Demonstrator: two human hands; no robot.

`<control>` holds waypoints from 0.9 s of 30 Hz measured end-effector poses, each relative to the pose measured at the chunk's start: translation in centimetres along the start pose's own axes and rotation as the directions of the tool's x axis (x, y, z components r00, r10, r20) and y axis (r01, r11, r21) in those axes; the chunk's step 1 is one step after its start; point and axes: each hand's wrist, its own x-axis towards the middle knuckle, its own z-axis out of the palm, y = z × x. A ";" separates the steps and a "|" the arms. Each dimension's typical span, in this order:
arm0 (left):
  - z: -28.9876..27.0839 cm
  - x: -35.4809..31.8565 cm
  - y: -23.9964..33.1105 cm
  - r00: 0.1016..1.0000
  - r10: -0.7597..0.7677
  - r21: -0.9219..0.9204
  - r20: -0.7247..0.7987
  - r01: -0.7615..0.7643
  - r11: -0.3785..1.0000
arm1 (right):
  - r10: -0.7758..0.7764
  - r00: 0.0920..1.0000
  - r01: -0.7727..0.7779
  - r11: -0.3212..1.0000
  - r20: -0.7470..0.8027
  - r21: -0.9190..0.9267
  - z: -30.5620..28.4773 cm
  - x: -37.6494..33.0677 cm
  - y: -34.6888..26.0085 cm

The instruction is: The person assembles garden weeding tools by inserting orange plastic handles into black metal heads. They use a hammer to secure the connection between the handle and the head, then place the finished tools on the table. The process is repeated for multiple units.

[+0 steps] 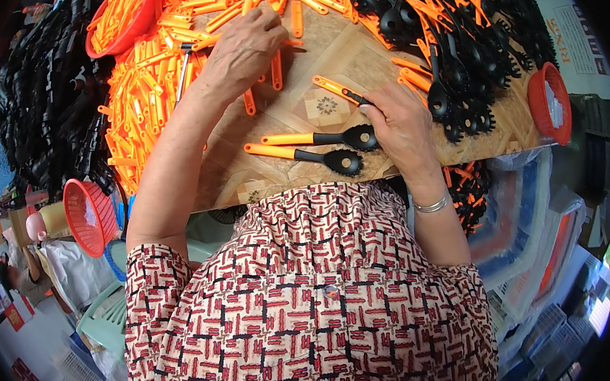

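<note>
My right hand [400,123] is closed around the black neck of an orange-handled utensil [338,88]; its head is hidden under my palm. Just below that hand, two pasta servers [320,138] lie side by side on the tabletop [232,163], with orange handles pointing left and black, toothed heads with a hole on the right. My left hand [248,46] has its fingers bunched downward at the edge of a heap of loose orange handles [141,92]. What those fingers pinch, if anything, is hidden. Single orange handles [277,70] lie beside it.
A hammer [185,56] with a metal shaft rests on the orange heap. Black utensil heads and finished servers [464,81] are piled at the far right. Red baskets stand at the left [127,33] and right [550,102]. Black parts [47,98] are massed at the left.
</note>
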 end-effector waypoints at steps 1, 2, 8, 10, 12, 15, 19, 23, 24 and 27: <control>0.4 -0.1 0.4 0.996 -0.065 -0.131 -0.067 0.056 0.990 | 0.009 1.000 -0.009 1.000 0.004 -0.004 0.0 0.0 0.0; 0.7 -0.2 0.9 0.983 -0.137 -0.263 -0.123 0.101 0.959 | 0.018 1.000 -0.018 1.000 0.009 -0.009 0.0 0.0 0.1; -0.3 -0.7 8.3 0.867 -0.352 -0.924 0.352 0.262 -0.279 | 0.007 1.000 -0.007 1.000 0.001 0.013 0.2 0.0 0.3; 0.8 -0.9 9.7 0.845 -0.390 -0.922 0.365 0.270 -0.279 | 0.005 1.000 -0.004 1.000 -0.013 0.029 0.4 0.0 0.4; 1.1 -0.9 9.9 0.819 -0.411 -0.916 0.400 0.366 -0.163 | 0.004 1.000 -0.003 0.999 -0.021 0.035 0.4 -0.1 0.4; 1.4 -0.8 10.2 0.779 -0.469 -0.899 0.415 0.429 -0.084 | 0.000 1.000 0.000 1.000 -0.023 0.023 0.4 -0.1 0.4; 2.0 -1.0 10.0 0.775 -0.453 -0.895 0.440 0.416 -0.159 | -0.011 1.000 0.011 1.000 -0.009 0.005 0.4 -0.1 0.5; 1.9 -1.0 10.4 0.745 -0.466 -0.863 0.477 0.497 -0.089 | -0.015 1.000 0.016 1.000 0.015 -0.025 0.2 0.0 0.4; 1.3 -0.7 10.5 0.735 -0.471 -0.845 0.487 0.533 -0.043 | -0.013 1.000 0.013 0.999 0.013 -0.036 0.2 0.0 0.4; 2.1 -0.9 9.9 0.823 -0.480 -0.801 0.305 0.494 0.338 | -0.045 0.999 0.045 0.996 0.007 -0.082 0.3 0.0 0.1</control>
